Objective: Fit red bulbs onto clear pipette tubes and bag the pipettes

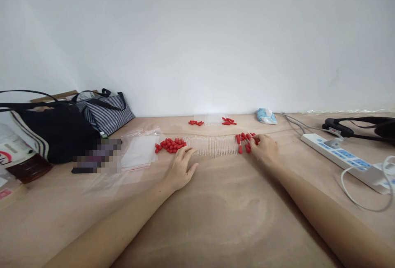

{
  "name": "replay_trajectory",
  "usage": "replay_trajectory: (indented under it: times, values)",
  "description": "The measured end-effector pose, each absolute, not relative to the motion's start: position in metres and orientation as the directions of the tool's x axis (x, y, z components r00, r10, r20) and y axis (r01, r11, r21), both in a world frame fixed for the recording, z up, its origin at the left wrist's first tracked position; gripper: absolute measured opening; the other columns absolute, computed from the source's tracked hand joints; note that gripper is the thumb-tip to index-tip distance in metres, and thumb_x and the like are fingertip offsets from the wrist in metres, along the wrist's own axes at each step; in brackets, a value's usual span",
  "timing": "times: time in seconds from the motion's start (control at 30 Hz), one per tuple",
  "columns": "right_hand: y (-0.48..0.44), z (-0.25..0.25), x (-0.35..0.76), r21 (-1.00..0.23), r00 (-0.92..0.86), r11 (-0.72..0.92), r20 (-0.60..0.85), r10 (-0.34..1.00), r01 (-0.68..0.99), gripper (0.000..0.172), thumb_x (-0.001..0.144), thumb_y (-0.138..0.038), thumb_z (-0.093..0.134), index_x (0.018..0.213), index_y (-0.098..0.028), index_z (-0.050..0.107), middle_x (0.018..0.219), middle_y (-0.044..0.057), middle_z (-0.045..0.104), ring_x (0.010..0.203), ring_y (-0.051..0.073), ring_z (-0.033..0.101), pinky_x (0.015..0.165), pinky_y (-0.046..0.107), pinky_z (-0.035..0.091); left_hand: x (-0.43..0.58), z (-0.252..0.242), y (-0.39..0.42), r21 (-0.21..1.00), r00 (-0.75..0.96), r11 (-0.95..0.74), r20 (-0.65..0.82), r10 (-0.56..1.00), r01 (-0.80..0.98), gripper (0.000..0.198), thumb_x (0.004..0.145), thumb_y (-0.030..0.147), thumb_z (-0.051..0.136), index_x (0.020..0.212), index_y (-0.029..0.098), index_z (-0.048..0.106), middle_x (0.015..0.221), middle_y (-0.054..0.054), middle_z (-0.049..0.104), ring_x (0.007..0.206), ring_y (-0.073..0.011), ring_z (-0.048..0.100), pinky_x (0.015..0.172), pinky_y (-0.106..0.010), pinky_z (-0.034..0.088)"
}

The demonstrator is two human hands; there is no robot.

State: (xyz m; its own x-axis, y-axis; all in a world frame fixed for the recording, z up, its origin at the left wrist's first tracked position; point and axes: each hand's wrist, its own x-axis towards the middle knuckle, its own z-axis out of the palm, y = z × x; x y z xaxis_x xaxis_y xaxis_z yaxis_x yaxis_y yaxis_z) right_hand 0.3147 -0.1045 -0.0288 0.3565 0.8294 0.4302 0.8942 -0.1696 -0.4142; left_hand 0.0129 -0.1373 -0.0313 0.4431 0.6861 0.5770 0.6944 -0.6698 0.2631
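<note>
My left hand [180,169] lies flat on the wooden table [216,218], fingers stretched out, just below a pile of small red caps [170,145]. A row of thin clear tubes [214,145] runs between my hands. My right hand [264,148] rests at the row's right end with fingertips pinched together on a thin clear tube beside a second cluster of red caps [245,139]. A smaller row of clear tubes [212,120] with red caps at both ends lies farther back by the wall.
Clear plastic bags [138,150] lie left of the caps. A black bag [49,134] and a striped bag [106,113] stand at the far left. A white power strip [342,157] with cables, a black headset [361,127] and a blue packet [266,116] are on the right.
</note>
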Motion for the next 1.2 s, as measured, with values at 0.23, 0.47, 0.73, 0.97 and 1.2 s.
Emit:
replay_trajectory:
  times: [0.23, 0.47, 0.73, 0.97, 1.2]
  values:
    - [-0.107, -0.03, 0.315, -0.358, 0.391, -0.272, 0.319, 0.863, 0.893, 0.028, 0.075, -0.035, 0.043, 0.088, -0.017, 0.06, 0.086, 0.01, 0.063, 0.085, 0.026, 0.055, 0.078, 0.042, 0.03, 0.012, -0.034, -0.136, 0.264, 0.456, -0.664, 0.55, 0.7, 0.7, 0.031, 0.078, 0.017, 0.05, 0.109, 0.018, 0.047, 0.111, -0.01, 0.042, 0.105, -0.0235, 0.043, 0.091, -0.042, 0.038]
    - [-0.109, -0.024, 0.311, -0.289, 0.291, -0.188, 0.37, 0.882, 0.939, 0.03, 0.075, -0.041, 0.042, 0.074, -0.018, 0.061, 0.085, 0.009, 0.062, 0.087, 0.025, 0.053, 0.077, 0.04, 0.029, 0.011, -0.035, -0.136, 0.275, 0.466, -0.673, 0.544, 0.698, 0.687, 0.025, 0.077, 0.017, 0.051, 0.102, 0.019, 0.052, 0.111, -0.009, 0.042, 0.104, -0.0231, 0.045, 0.088, -0.042, 0.04]
    - [-0.112, -0.029, 0.3, -0.053, 0.191, -0.184, 0.265, 0.945, 0.982, 0.026, 0.076, -0.031, 0.042, 0.073, -0.015, 0.062, 0.077, 0.014, 0.062, 0.081, 0.029, 0.055, 0.075, 0.044, 0.028, 0.011, -0.036, -0.136, 0.264, 0.474, -0.679, 0.545, 0.691, 0.686, 0.019, 0.077, 0.017, 0.052, 0.096, 0.019, 0.056, 0.11, -0.009, 0.043, 0.103, -0.0233, 0.045, 0.086, -0.042, 0.041]
    - [-0.113, -0.021, 0.295, -0.103, 0.194, -0.168, 0.34, 0.92, 0.98, 0.029, 0.077, -0.03, 0.039, 0.064, -0.014, 0.06, 0.074, 0.014, 0.063, 0.082, 0.029, 0.054, 0.075, 0.043, 0.028, 0.014, -0.034, -0.134, 0.238, 0.428, -0.638, 0.567, 0.703, 0.732, 0.012, 0.075, 0.019, 0.054, 0.086, 0.018, 0.06, 0.103, -0.009, 0.047, 0.098, -0.0237, 0.046, 0.084, -0.042, 0.04]
    - [-0.123, -0.032, 0.264, -0.241, -0.061, 0.21, 0.509, 0.859, 0.948, 0.019, 0.076, -0.032, 0.045, 0.068, -0.018, 0.055, 0.07, 0.004, 0.062, 0.075, 0.02, 0.053, 0.072, 0.033, 0.028, 0.056, -0.025, -0.113, 0.226, 0.339, -0.514, 0.529, 0.778, 0.827, 0.005, 0.071, 0.02, 0.057, 0.07, 0.018, 0.062, 0.093, -0.006, 0.053, 0.093, -0.0241, 0.046, 0.08, -0.04, 0.037]
